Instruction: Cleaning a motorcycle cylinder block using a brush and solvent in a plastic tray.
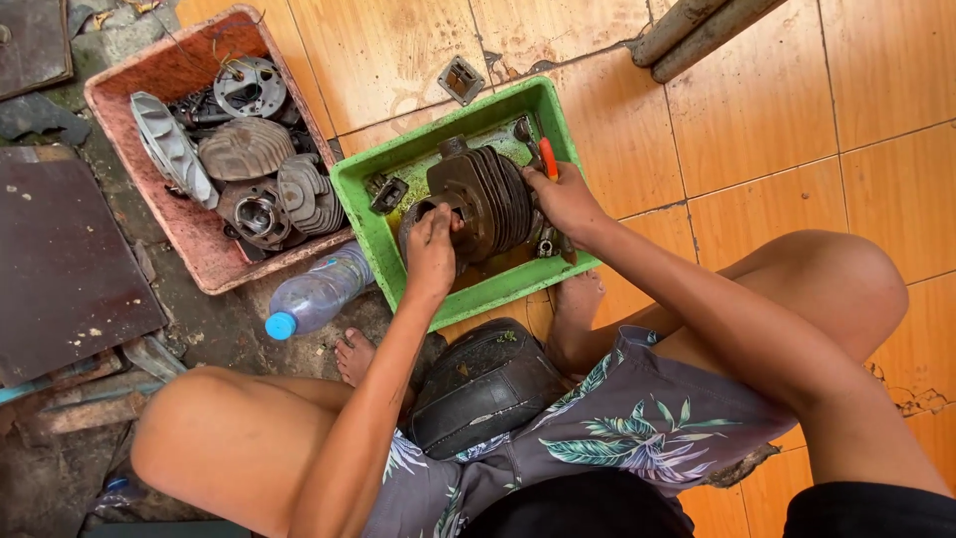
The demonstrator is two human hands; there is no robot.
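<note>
Green plastic tray (368, 214) at frame centre holds a dark finned metal engine cylinder (488, 199). Left hand (431, 251) pinches at its open end; right hand (566, 199) presses its far side beside orange-handled pliers (548, 157). Pink plastic tray (199, 254), upper left, holds grey finned engine parts (249, 149).

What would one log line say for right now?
left hand: on engine cylinder | right hand: steadying cylinder, by pliers | place: green tray
</note>
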